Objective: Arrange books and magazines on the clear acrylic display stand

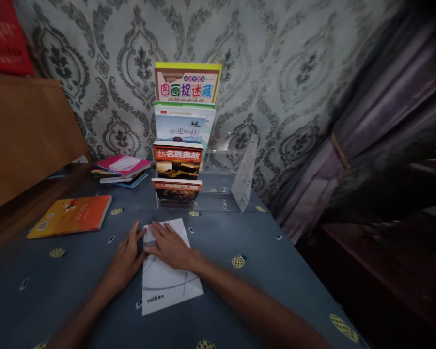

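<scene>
A white leaflet [169, 283] printed with grey curved lines and "valli" lies on the patterned blue tablecloth, directly before me. I cannot tell whether it is one sheet or several pages. My right hand [170, 246] rests flat across its upper part, fingers stretched toward the top left corner. At the left edge of the leaflet is my left hand [128, 250], its fingers apart and its thumb and forefinger touching or very near that edge. Behind both hands stands a clear acrylic book rack [245, 177], with several books in tiers on its left side.
An orange book [74, 215] lies flat at the left. Farther back is a stack of books [121, 169] with a pink one on top. A wooden panel [29, 140] borders the table's left side. Beyond the right table edge hangs a tied purple curtain [349, 140].
</scene>
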Demonstrator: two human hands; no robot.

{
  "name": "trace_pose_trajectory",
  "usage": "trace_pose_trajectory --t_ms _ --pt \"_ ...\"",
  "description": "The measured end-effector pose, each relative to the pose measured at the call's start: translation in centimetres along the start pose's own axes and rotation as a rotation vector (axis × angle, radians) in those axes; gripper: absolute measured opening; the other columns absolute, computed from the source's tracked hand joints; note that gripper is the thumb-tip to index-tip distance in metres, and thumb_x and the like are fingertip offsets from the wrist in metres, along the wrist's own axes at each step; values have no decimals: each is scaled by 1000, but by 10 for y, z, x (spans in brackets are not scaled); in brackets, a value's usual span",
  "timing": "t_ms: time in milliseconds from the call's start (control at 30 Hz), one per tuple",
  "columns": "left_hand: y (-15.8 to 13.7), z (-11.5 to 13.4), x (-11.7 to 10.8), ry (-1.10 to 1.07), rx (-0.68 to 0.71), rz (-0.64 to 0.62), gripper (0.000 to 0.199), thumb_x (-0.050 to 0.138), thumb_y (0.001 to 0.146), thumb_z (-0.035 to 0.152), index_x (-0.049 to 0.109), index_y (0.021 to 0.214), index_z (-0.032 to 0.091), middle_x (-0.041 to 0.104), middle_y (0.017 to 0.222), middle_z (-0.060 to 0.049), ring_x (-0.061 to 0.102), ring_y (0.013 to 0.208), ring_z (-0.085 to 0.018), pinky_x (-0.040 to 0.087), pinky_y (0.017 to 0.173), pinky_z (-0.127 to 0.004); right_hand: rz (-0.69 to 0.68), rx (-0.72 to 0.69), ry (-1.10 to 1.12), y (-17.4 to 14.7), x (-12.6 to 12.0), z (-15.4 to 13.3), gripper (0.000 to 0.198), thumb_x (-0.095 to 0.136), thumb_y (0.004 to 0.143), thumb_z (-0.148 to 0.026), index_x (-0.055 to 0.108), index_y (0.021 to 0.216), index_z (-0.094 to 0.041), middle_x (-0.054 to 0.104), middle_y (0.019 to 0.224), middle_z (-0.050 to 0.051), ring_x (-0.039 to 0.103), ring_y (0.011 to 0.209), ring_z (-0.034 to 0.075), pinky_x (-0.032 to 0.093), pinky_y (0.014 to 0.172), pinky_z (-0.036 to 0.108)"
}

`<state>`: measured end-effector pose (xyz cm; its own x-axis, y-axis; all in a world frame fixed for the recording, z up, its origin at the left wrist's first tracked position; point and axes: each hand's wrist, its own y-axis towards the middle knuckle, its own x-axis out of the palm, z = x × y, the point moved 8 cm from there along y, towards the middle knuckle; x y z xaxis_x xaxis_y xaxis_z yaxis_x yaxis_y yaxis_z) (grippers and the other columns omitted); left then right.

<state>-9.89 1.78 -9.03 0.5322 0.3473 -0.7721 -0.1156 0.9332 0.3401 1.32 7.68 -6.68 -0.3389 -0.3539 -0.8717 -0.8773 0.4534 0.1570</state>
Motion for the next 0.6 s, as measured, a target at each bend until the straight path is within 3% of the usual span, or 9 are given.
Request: trace_pose_trajectory --t_ms 167,300,367,600 --pt "1 -5 1 93 -12 -7 65 45 97 36 18 154 22 61 140 -15 55 134 -29 48 105 -50 55 133 -56 -21 -24 47 59 42 104 -43 40 150 -5 39 157 22 32 149 28 27 123 49" --pt "5 2 3 278 97 -53 45 42 98 35 48 139 19 61 141 -14 48 140 -31 46 109 -50 89 134 34 -36 -38 73 52 30 107 -40 46 147 -11 48 153 16 41 145 22 26 124 47" --pt "11 11 8 361 167 -104 41 40 98 32 56 133 18 60 142 -14 42 144 -31 42 112 -52 119 131 95 -39 -42 80 52 25 108 -42 48 146 -16 52 151 11 46 142 20 27 123 45" --pt "41 38 41 431 340 -291 54 29 104 41 43 149 15 44 156 -15 35 149 -27 35 117 -54 107 157 154 -35 -41 84 56 27 107 -45 45 147 -12 52 150 14 45 142 22 26 123 45"
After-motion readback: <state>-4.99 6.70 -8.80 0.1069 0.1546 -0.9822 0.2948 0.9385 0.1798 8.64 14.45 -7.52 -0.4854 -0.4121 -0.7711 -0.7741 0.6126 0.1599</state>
